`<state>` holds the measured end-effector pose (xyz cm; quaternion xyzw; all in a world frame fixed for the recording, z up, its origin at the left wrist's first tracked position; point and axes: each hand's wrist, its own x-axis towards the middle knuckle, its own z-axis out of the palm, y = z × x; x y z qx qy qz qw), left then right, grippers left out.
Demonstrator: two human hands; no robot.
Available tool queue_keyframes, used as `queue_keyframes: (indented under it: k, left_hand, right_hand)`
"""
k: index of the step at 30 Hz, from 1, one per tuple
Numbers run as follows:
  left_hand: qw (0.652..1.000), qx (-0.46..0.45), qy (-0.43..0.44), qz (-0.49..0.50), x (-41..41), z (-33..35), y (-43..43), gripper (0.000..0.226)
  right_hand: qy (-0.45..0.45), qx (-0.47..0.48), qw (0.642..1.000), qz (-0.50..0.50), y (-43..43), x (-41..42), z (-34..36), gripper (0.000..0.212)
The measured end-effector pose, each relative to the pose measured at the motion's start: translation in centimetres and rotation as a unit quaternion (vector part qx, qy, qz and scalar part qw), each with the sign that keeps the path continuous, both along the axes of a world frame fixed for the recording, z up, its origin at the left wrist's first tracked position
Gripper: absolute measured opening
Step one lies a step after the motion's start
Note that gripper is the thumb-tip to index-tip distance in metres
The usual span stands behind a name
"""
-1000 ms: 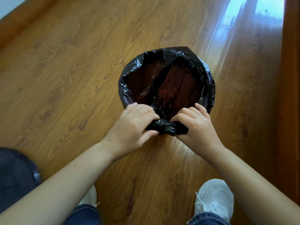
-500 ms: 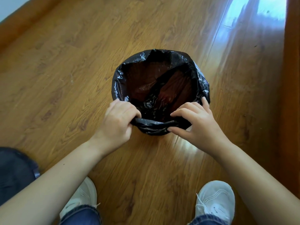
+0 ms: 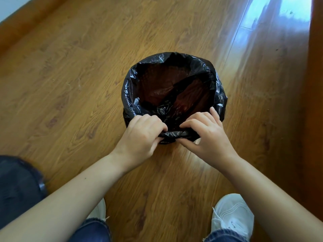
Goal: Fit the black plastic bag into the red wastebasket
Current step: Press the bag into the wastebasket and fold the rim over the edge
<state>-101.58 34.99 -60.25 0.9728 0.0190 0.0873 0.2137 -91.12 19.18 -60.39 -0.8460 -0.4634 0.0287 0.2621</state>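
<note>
Head view: left hand (image 3: 141,135) and right hand (image 3: 206,137) fingers curled tight, pinching bunched near edge of one black bag (image 3: 176,88) lining one red wastebasket (image 3: 195,100), mid floor (image 3: 70,75). Two white shoes (image 3: 232,215) near.

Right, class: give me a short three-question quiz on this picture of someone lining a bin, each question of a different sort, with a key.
1. True or false: the black bag is already folded over the bin's far rim.
2. Which part of the bag do the left hand and right hand grip? A far edge B near edge C bottom
3. Fill in: the bin stands on a ___ floor.

Key: 1 true; 2 B; 3 wooden.
</note>
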Motion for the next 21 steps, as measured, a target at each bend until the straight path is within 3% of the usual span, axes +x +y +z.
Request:
queue_keyframes:
  k: [7, 16, 21]
  left_hand:
    - [0.999, 0.046, 0.006, 0.004, -0.5, 0.2, 2.0, 0.023]
    - [0.999, 0.023, 0.025, -0.026, 0.2, 1.1, 0.6, 0.031]
    - [1.000, 0.004, 0.020, -0.013, 1.2, 1.0, -0.8, 0.018]
  right_hand:
    - [-0.019, -0.029, 0.999, 0.023, -0.8, 1.5, 0.2, 0.025]
    - [-0.016, 0.017, 1.000, -0.001, 0.4, 0.6, -0.2, 0.019]
    - [0.000, 0.031, 1.000, 0.005, 0.7, 0.3, 0.0, 0.032]
